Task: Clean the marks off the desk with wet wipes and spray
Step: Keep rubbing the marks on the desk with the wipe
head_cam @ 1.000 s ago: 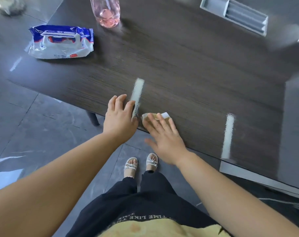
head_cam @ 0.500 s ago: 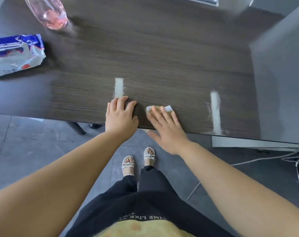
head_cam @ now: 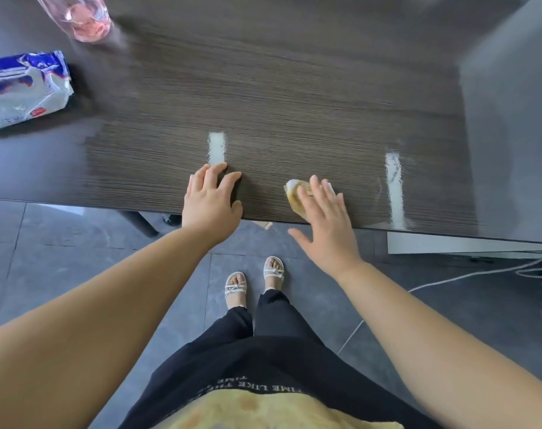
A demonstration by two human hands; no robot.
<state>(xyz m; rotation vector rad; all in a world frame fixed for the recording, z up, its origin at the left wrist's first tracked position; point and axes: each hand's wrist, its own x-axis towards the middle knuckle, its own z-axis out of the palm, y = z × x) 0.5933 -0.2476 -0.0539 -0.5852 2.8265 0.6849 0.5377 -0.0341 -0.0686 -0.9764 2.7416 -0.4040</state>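
— What sort of place is this?
— From my remote feed, an indoor room. Home or office, I can't tell. Dark wood-grain worktop [head_cam: 294, 88] on a black leg [head_cam: 141, 222], glossy grey floor tiles [head_cam: 62, 258], a white cable [head_cam: 449, 280] trailing across them, a person in white sandals [head_cam: 235, 284].

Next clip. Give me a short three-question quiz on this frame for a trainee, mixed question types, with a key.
1. True or false: the right hand presses a wipe onto the desk with straight fingers.
2. How many white marks show on the desk? A one, B two, C four.
3. Fill in: the left hand holds ___.
Key: 1 true. 2 B. 3 nothing; it rests on the desk near the front edge.
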